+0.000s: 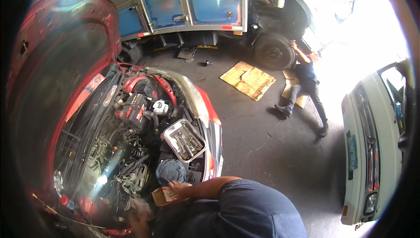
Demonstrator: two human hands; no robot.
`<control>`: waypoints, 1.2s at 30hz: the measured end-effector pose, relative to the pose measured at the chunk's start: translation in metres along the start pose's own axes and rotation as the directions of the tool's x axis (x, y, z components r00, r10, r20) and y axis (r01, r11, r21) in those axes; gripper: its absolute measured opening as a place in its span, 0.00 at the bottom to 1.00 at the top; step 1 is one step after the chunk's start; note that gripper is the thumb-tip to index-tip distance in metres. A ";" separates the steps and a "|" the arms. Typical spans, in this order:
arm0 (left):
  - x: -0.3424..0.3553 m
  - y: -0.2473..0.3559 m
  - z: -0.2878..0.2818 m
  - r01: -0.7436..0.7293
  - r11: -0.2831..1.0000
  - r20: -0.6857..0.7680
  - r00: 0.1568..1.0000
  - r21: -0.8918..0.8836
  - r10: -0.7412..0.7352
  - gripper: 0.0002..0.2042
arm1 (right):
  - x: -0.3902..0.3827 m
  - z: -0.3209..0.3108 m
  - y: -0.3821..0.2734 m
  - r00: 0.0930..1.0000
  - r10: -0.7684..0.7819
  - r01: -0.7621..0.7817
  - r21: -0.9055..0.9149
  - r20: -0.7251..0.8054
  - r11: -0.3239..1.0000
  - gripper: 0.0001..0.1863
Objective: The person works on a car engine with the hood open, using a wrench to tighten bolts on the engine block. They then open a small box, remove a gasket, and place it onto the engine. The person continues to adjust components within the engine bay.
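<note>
Cardboard box (161, 195), small and tan with a red-printed face, sits at the near edge of the red car's engine bay (118, 150), just beside a blue-grey cloth bundle (170, 170). Held there by the right hand (180, 188), reaching in from the lower edge in a dark blue sleeve: fingers curled over the box's top edge and closed on it, likely to steady it on the cluttered front panel. Left hand (139, 225) low in shadow at the bottom of the bay, blurred, near a pale crumpled rag; cannot tell whether open or closed, or holding anything. Just beyond the cloth, a shallow metal tray (175, 128) with sockets and loose tools, perched tilted on the bay's front right corner, within easy reach. Deeper in, a black battery (134, 109) with red markings and a white reservoir cap (161, 106). Raised red hood (57, 63) arching over the left, kept up for access. Farther off on the concrete floor, another person (306, 85) bent at the wheel of a blue truck (188, 1), flattened cardboard sheets (248, 79) laid beside. White car (372, 150) parked at right.
</note>
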State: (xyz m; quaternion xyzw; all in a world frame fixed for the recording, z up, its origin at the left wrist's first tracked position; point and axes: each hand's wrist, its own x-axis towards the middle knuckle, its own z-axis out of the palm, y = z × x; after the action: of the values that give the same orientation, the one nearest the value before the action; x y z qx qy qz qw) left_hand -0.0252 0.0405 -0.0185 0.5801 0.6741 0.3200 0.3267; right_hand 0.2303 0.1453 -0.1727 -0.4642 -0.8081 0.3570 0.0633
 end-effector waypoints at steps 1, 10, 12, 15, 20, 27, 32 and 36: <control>-0.006 -0.007 0.009 0.012 0.998 0.023 1.000 -0.058 -0.011 0.31 | 0.002 0.011 0.011 1.000 0.022 -0.022 -0.008 -0.021 1.000 0.54; -0.030 0.006 0.010 -0.011 0.958 -0.245 0.968 -0.285 -0.062 0.24 | 0.005 0.031 0.024 0.997 0.032 -0.049 -0.251 -0.075 0.967 0.54; -0.029 0.011 0.010 0.015 0.921 -0.249 0.961 -0.388 -0.120 0.24 | 0.002 0.029 0.015 0.996 0.039 -0.060 -0.276 -0.082 0.959 0.56; -0.022 0.021 0.009 -0.098 0.973 -0.349 0.937 -0.208 0.020 0.23 | 0.003 0.025 0.002 0.987 -0.004 -0.036 -0.248 -0.160 0.968 0.58; -0.003 0.049 -0.002 -0.005 0.934 -0.258 0.961 -0.358 -0.094 0.24 | 0.003 0.013 0.007 0.978 0.100 -0.150 -0.278 -0.185 0.949 0.64; 0.003 0.055 -0.023 -0.144 0.658 -0.240 0.969 -0.739 -0.058 0.16 | -0.001 -0.028 -0.023 0.986 0.094 -0.122 -0.208 -0.138 0.971 0.68; -0.009 0.057 -0.032 -0.080 0.393 -0.105 0.993 -0.916 -0.044 0.14 | -0.023 -0.100 -0.085 1.000 0.011 -0.005 0.529 -0.007 0.849 0.41; -0.018 0.070 -0.025 -0.073 0.463 -0.102 0.994 -0.884 -0.038 0.20 | -0.044 -0.143 -0.144 0.924 -0.382 0.131 0.944 -0.006 0.302 0.28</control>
State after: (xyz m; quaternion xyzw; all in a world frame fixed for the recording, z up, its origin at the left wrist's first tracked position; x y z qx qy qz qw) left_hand -0.0036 0.0299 0.0540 0.3157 0.4209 0.6567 0.5402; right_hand 0.2157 0.1386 0.0340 -0.1657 -0.5244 0.7859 0.2826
